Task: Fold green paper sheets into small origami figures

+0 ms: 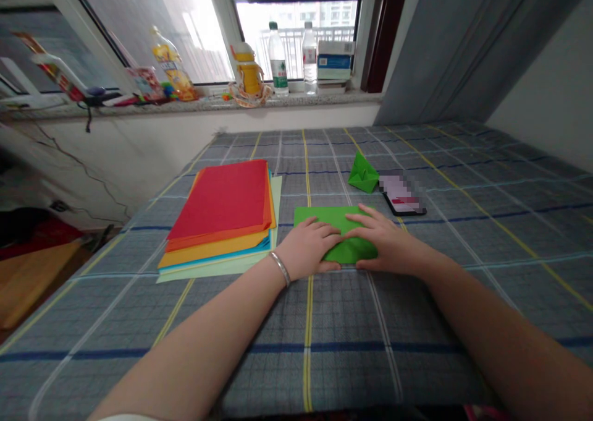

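A sheet of green paper (331, 214) lies on the plaid cloth, its near part bulging slightly as if folded over. My left hand (311, 243) rests on its left side, fingers stretched over the top and thumb along the near edge. A silver bangle (280, 268) circles the left wrist. On the right side of the same paper, my right hand (382, 238) lies with fingers spread and thumb at the near edge. Both palms hide parts of the sheet. Beyond the hands stands a folded green paper piece (363, 174), pointed at the top.
A stack of coloured paper (217, 198), red uppermost, sits to the left. A phone (402, 195) lies beyond my right hand. The plaid cloth (343, 371) covers the surface. Bottles (278, 62), a yellow flask (249, 72) and boxes (334, 60) line the windowsill.
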